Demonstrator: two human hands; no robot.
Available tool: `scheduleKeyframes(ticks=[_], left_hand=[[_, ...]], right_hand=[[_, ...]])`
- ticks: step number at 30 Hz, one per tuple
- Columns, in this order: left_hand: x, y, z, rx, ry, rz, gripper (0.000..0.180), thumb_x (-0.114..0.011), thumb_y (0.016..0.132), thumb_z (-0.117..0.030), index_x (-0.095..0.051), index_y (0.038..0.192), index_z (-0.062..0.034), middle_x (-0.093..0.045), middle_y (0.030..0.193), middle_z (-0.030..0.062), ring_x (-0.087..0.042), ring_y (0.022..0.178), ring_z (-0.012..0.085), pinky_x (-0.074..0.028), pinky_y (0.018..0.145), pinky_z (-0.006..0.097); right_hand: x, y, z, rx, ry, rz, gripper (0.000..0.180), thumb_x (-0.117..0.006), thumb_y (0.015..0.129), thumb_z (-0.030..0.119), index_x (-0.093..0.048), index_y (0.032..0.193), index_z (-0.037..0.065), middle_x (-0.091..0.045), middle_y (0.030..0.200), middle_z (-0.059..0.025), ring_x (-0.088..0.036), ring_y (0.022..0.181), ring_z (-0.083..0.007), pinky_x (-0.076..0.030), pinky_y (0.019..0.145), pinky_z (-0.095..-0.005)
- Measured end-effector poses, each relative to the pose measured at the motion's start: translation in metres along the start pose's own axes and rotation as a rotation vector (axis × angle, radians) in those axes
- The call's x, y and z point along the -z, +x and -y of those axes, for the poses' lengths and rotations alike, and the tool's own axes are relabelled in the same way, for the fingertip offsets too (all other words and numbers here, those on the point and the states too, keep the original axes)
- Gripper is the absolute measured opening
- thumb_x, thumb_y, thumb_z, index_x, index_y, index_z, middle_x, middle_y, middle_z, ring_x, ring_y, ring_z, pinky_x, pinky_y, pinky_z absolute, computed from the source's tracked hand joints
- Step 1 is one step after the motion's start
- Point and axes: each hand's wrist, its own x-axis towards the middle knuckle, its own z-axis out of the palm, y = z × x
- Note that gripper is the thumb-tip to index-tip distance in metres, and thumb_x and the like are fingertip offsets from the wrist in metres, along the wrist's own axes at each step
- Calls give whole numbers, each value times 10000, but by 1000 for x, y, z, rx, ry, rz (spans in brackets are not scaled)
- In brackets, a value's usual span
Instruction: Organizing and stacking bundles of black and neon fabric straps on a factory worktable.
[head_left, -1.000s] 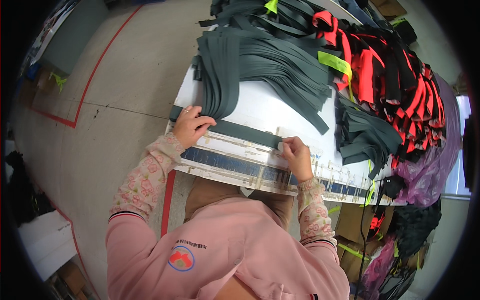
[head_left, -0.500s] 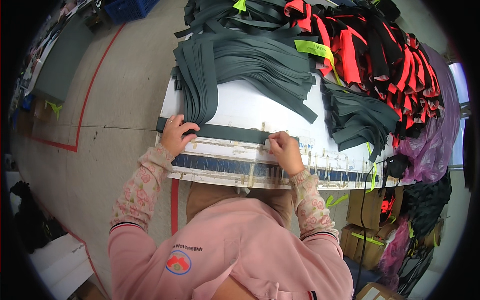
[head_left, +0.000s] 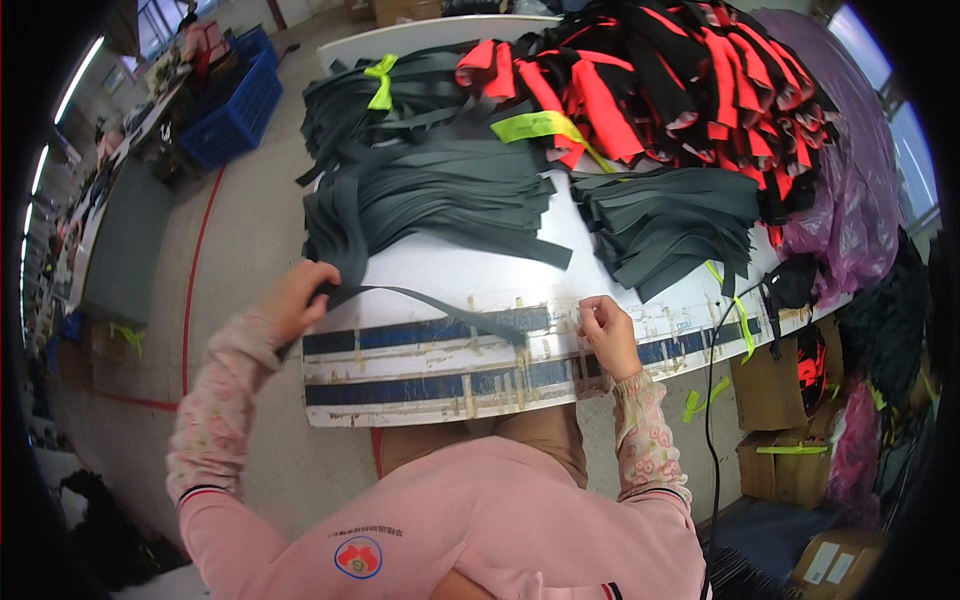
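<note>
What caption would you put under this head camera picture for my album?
Left hand lifts one end of a dark grey strip off the white table; right hand pinches near its other end.

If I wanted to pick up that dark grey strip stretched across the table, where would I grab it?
Pinch the dark grey strip near its ends, from above. It is thin, flat and limp, so the middle would sag. The left hand already grips one end at the table edge; the right hand rests by the other.

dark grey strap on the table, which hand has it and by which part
The left hand pinches the dark grey strap at its left end, lifted off the table. The right hand rests at its other end; whether it grips there cannot be told.
</note>
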Motion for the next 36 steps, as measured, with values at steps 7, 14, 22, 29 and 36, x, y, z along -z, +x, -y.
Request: scheduleKeyframes(ticks=[7,14,22,29,36], left_hand=[[190,121,-145,209,394,526,362,-645,782,-26,-514,1114,-93,-629,830,163,-641,767,325,-492,703,393],[195,232,-257,-230,533,505,381,-670,749,-21,-512,1081,-124,-619,823,92,-625,712,263,-499,679,356],[93,405,-387,-469,101,65,455,-577,827,-14,-460,1260,-90,-669,1053,119,-649,898,149,-527,821,321],[-162,473,-331,-431,230,-62,550,-581,813,-48,-429,1336,-119,-644,977,233,-641,925,410,-518,832,485],[-250,418,-266,-279,183,-58,483,-592,821,-93,-502,1294,-110,-605,1218,113,-588,1073,354,-515,889,431]], right_hand=[[33,4,-39,39,90,-90,142,-604,919,123,-642,993,8,-570,615,-22,-583,565,-94,-461,532,-261],[26,-6,-75,102,191,-161,121,-642,905,118,-651,993,36,-495,598,-3,-448,545,-78,-411,512,-266],[28,-7,-77,175,242,-149,125,-636,917,120,-640,1022,54,-514,599,-25,-484,528,-107,-415,509,-274],[44,-15,-68,161,228,-121,141,-631,915,92,-629,1049,48,-525,629,-47,-505,545,-119,-433,530,-274],[36,-11,-65,142,245,-102,148,-630,910,89,-641,1054,56,-558,627,-52,-515,526,-122,-432,521,-268]])
